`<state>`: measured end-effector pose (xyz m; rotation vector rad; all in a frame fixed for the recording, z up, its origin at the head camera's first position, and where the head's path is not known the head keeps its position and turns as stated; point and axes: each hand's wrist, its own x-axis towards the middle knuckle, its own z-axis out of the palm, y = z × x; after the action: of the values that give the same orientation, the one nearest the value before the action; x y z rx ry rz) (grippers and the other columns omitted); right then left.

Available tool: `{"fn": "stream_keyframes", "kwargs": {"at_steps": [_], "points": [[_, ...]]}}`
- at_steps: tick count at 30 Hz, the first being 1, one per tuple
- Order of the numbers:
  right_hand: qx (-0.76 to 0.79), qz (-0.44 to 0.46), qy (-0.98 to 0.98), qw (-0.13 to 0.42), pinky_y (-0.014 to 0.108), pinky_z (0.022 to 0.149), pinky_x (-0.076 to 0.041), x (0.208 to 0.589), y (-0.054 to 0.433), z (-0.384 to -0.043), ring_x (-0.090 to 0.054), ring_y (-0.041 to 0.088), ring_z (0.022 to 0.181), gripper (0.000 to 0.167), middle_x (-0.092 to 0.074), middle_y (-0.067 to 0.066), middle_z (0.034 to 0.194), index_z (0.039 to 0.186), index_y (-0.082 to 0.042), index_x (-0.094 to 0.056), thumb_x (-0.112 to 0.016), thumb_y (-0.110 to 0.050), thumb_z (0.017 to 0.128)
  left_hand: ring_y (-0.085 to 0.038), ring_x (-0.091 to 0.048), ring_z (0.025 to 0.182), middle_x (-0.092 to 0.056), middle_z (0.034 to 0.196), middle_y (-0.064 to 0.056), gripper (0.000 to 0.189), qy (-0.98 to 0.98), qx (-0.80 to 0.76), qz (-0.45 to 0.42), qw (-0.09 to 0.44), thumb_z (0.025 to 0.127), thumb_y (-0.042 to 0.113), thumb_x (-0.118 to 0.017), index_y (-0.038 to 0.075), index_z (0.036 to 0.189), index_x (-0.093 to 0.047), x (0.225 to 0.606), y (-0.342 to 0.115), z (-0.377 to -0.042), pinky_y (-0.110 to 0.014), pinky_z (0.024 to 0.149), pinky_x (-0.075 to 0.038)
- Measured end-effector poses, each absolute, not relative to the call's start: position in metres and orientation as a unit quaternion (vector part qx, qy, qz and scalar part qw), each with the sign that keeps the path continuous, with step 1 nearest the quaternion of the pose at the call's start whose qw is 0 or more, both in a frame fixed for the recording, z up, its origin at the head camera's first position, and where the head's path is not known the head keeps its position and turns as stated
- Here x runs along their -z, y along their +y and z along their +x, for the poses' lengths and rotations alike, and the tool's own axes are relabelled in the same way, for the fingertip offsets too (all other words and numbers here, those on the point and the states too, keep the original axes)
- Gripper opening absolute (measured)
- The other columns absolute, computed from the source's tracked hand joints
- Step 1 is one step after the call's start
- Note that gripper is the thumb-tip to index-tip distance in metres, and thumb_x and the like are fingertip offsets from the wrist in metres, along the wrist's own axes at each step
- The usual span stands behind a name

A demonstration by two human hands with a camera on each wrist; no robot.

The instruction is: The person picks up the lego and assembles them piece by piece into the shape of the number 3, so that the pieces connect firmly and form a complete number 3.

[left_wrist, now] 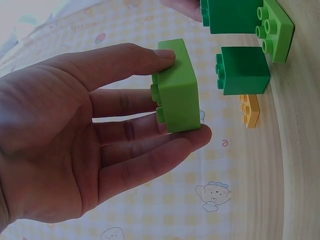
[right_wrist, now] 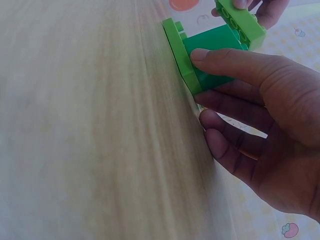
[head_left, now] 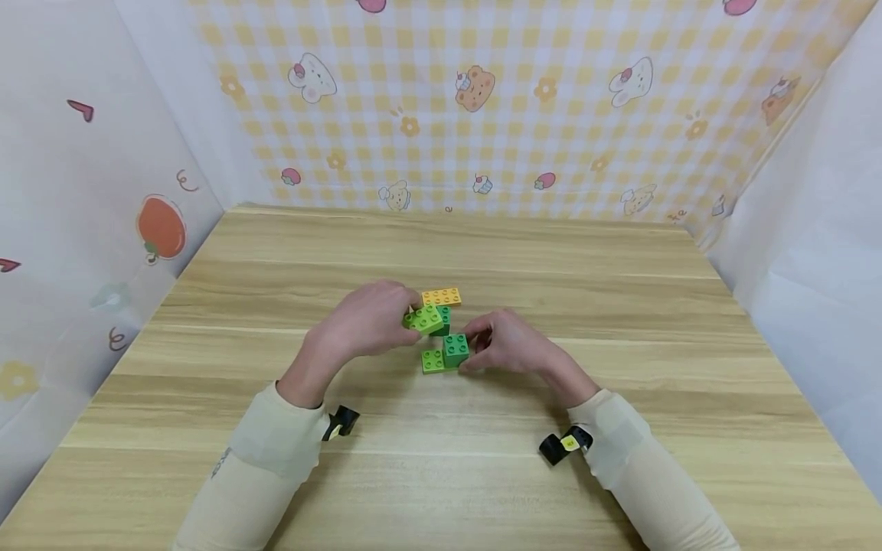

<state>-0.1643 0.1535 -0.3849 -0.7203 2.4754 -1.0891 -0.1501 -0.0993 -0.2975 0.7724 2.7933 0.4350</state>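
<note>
My left hand (head_left: 375, 320) pinches a light green toy building brick (left_wrist: 181, 97) between thumb and fingertips, lifted off the table. My right hand (head_left: 513, 342) holds a dark green brick (head_left: 455, 352), thumb on one side and fingers on the other. That brick sits on the right part of a thin light green brick (head_left: 432, 361), whose left studs show. Just behind stands a second dark green brick (left_wrist: 245, 71), partly hidden by the raised light green one in the head view. Farther back lies a thin yellow-orange brick (head_left: 441, 297).
A wood-grain table (head_left: 427, 474) lies beneath everything. Behind it hangs a yellow checked cloth (head_left: 441, 138) with cartoon prints; pale sheets line both sides. Each wrist wears a black camera, the left one (head_left: 342, 421) and the right one (head_left: 565, 444).
</note>
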Motion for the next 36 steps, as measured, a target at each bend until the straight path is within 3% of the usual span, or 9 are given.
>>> {"fn": "stream_keyframes", "kwargs": {"at_steps": [26, 36], "points": [[0.380, -0.259, 0.872, 0.167, 0.024, 0.064, -0.051, 0.3830, 0.1537, -0.1640, -0.062, 0.011, 0.072, 0.031, -0.072, -0.004, 0.082, 0.108, -0.012, -0.082, -0.092, -0.015, 0.079, -0.016, -0.053, 0.077, -0.064, 0.088, -0.001, 0.031, 0.944, -0.144, 0.274, 0.110, 0.091, 0.025, -0.082, 0.005, 0.113, -0.075, 0.2956, -0.0955, -0.1474, -0.030, 0.069, -0.042], [0.380, -0.257, 0.873, 0.167, 0.024, 0.065, -0.051, 0.3847, 0.1538, -0.1651, -0.061, 0.011, 0.073, 0.031, -0.071, -0.004, 0.082, 0.107, -0.012, -0.082, -0.093, -0.016, 0.079, -0.016, -0.054, 0.077, -0.068, 0.090, -0.001, 0.024, 0.941, -0.144, 0.285, 0.107, 0.091, 0.023, -0.083, 0.006, 0.106, -0.076, 0.2949, -0.0943, -0.1471, -0.029, 0.069, -0.043]]}}
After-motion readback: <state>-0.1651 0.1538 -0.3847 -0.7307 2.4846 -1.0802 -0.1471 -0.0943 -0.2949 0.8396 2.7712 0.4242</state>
